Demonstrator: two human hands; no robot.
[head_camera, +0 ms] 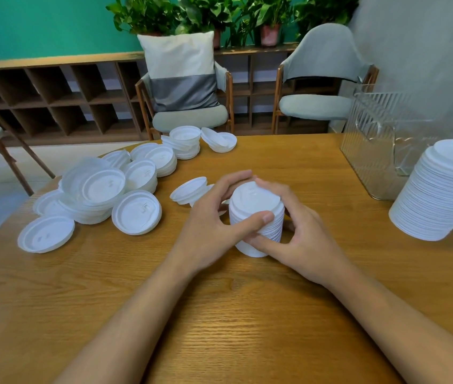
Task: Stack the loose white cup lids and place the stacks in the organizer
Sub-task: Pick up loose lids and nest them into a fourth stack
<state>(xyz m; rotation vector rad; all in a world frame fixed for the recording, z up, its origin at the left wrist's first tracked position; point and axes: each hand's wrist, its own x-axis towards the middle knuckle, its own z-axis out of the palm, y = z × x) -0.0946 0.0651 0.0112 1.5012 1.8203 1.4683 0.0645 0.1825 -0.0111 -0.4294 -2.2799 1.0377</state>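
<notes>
Tabletop (219,314) is crossed by both forearms. Short lid stack (256,200) at centre is gripped by left hand (211,220) and right hand (303,239), fingers curled round it. Loose lids (95,189) are heaped left. Tall stack (438,195) stands outside clear organizer (369,134).

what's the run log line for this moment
left hand + right hand: gripping short stack of white plastic cup lids | stack: upright on wooden table | clear ribbed organizer: untouched

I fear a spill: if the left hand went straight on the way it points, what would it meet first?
The lid stack, which the left hand grips together with the right hand; beyond it, probably bare table up to the clear organizer.
</notes>
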